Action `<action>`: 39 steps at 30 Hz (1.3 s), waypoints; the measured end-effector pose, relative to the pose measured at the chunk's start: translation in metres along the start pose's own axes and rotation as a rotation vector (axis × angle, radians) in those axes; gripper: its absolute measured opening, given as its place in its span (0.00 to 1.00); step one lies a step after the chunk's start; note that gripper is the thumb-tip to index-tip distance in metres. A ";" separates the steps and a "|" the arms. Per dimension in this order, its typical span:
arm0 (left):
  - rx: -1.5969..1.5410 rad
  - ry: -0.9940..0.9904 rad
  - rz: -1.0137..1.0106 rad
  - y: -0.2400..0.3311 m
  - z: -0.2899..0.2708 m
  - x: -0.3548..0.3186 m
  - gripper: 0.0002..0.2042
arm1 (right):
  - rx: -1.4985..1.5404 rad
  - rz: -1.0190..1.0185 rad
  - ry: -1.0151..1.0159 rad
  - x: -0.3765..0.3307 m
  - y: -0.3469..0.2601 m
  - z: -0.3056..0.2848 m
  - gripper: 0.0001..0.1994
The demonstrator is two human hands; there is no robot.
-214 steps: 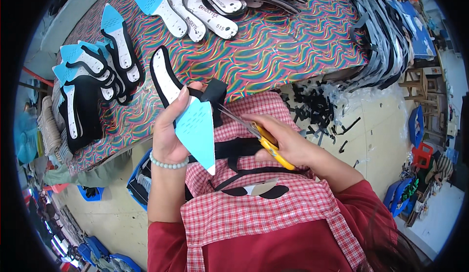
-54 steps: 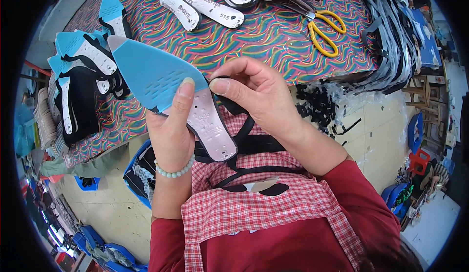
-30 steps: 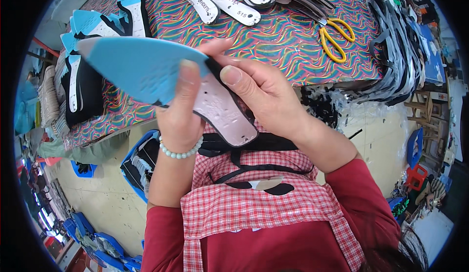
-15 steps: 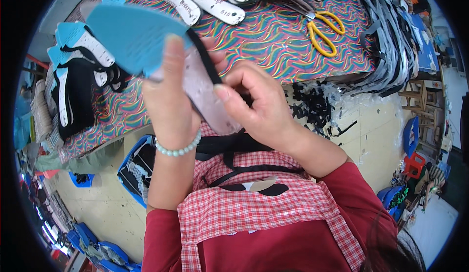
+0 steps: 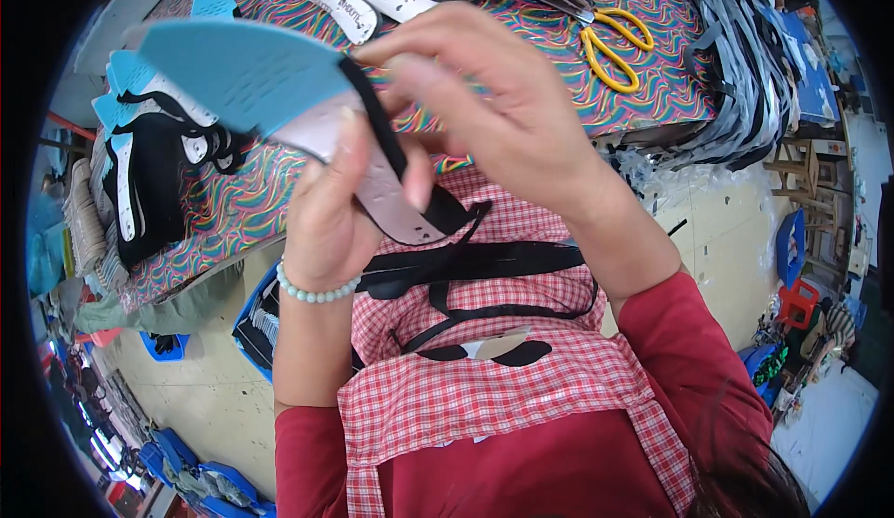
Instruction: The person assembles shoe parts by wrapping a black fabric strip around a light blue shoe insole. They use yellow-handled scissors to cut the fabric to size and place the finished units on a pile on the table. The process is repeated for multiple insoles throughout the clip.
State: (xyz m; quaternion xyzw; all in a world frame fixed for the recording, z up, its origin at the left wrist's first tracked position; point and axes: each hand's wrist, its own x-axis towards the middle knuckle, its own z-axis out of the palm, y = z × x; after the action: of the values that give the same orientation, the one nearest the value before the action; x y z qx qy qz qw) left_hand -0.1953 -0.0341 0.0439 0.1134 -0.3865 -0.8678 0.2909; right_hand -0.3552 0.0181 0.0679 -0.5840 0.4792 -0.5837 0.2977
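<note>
My left hand [image 5: 340,206] is closed round a long insole-like piece [image 5: 321,125], its thumb on top and fingertips at the far edge. That piece has a blue, perforated, pointed end and a pale pink part. A narrow black strip [image 5: 377,113] runs along its edge, and a dark flap hangs by the lower end. My right hand [image 5: 507,108] bends over the strip's upper end, near the blue part. Its index fingertip touches there; the thumb is blurred, and its other fingers are partly hidden. The piece is held above my lap.
Similar blue-and-white pieces [image 5: 191,104] lie at the table's left. White pieces [image 5: 349,11] and yellow-handled scissors [image 5: 610,48] are on the patterned cloth at the back. Grey and black strips [image 5: 745,80] hang at the right. A black band [image 5: 484,262] crosses my checked apron [image 5: 484,383].
My right hand has shifted from the strip's lower part up to its upper end. The piece has swung slightly left, and my left thumb has moved down from the blue end onto the pale part.
</note>
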 end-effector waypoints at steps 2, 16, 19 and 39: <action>0.115 0.029 0.099 0.006 -0.012 0.000 0.20 | 0.149 0.238 0.028 -0.017 0.008 0.006 0.13; -0.529 -0.074 0.298 0.023 -0.013 0.002 0.16 | -0.482 -0.096 -0.098 -0.049 0.009 0.016 0.23; -0.650 0.024 0.351 0.015 -0.003 0.006 0.16 | -0.122 0.120 0.033 -0.061 0.007 0.044 0.20; 0.807 0.110 0.103 0.040 0.036 -0.020 0.10 | -0.148 -0.068 0.080 -0.012 -0.047 -0.036 0.16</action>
State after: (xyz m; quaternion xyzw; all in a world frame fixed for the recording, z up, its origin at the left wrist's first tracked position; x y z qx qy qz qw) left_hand -0.1779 -0.0215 0.0973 0.2450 -0.6852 -0.6234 0.2862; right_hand -0.3782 0.0536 0.1108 -0.5964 0.5124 -0.5795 0.2144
